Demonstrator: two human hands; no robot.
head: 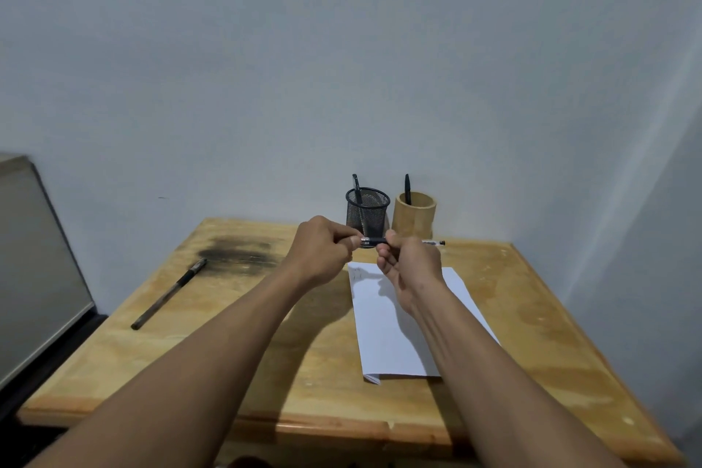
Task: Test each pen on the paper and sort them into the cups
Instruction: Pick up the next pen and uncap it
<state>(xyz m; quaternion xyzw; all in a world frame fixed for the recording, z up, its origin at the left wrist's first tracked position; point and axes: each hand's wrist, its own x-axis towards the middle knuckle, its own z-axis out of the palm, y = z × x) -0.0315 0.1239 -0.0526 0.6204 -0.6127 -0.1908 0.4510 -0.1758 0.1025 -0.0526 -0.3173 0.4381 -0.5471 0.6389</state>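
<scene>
Both hands hold one dark pen [374,240] level above the table, just in front of the cups. My left hand [323,249] pinches its left end, and my right hand [408,266] grips the barrel, whose far end sticks out to the right. Below the hands lies a white sheet of paper [395,334] with faint scribbles near its top left corner. A black mesh cup [367,211] with one pen in it stands at the back. Beside it on the right stands a bamboo cup [414,218], also holding one pen. Another dark pen [169,293] lies on the table at the left.
The wooden table [266,372] has a dark scorch mark [235,253] at the back left. A grey cabinet [34,262] stands left of the table. A pale wall runs close behind the cups and along the right side.
</scene>
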